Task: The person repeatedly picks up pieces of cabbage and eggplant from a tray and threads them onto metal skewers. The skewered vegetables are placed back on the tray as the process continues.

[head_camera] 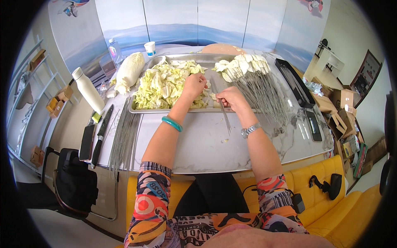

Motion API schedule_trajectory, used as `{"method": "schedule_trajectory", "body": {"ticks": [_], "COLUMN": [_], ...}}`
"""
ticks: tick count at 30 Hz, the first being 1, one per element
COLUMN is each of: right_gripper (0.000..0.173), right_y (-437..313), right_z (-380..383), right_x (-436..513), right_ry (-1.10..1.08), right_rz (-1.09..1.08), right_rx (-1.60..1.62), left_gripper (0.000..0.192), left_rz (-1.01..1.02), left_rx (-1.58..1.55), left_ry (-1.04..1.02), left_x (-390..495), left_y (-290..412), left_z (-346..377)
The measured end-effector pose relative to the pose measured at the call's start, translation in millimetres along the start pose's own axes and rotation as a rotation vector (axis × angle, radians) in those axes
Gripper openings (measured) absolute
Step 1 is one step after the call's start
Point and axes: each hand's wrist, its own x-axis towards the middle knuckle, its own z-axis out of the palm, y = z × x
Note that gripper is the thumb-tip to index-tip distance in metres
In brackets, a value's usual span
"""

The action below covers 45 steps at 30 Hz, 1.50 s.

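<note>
My right hand [232, 98] grips a few thin metal skewers [226, 119], which slant down toward me over the tray's near rim. A pale piece of cabbage leaf [213, 96] sits by its fingertips. My left hand [195, 86] is over the right edge of a heap of cut Chinese cabbage leaves [164, 83], fingers curled together; whether they pinch anything is hidden. Both hands are above a shallow metal tray [152, 111]. On the tray's right side lie many skewers [263, 93] with cabbage pieces [249, 65] threaded on their far ends.
A whole Chinese cabbage [130, 69], white flask [88, 90], clear bottle [114, 52] and paper cup [150, 49] stand or lie left. Nearer are bare skewers [124, 136], a black knife [101, 135] and phone [87, 142]. Right: black box of skewers [294, 83], another phone [314, 126].
</note>
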Motion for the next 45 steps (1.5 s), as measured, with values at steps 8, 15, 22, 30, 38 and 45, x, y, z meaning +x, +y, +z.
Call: {"method": "schedule_trajectory", "body": {"ticks": [8,15,22,30,38,45], "right_gripper": [0.013,0.012,0.014,0.015,0.014,0.013], "right_y": [0,-2,-4,-3,-4,-3], "right_z": [-4,-5,-5,-6,-5,-4], "right_x": [0,-3,-6,-4,-6,-6], "right_ry": [-0.021,-0.104,-0.144,-0.176,-0.163,-0.148], "right_rz": [-0.022,-0.034,-0.042,-0.058,-0.053,-0.058], "right_rx": [0.147,0.223,0.21,0.209,0.219,0.2], "left_gripper": [0.019,0.02,0.017,0.013,0.012,0.013], "left_rz": [-0.147,-0.226,-0.302,-0.37,-0.366,-0.364], "left_rx": [-0.197,-0.368,-0.601,-0.778,-0.797,-0.726], "left_ry": [-0.202,-0.287,-0.318,-0.328,-0.333,-0.284], "left_x": [-2,-4,-1,0,1,0], "left_y": [11,14,12,12,10,11], "left_z": [-4,0,-2,-4,-5,-4]}}
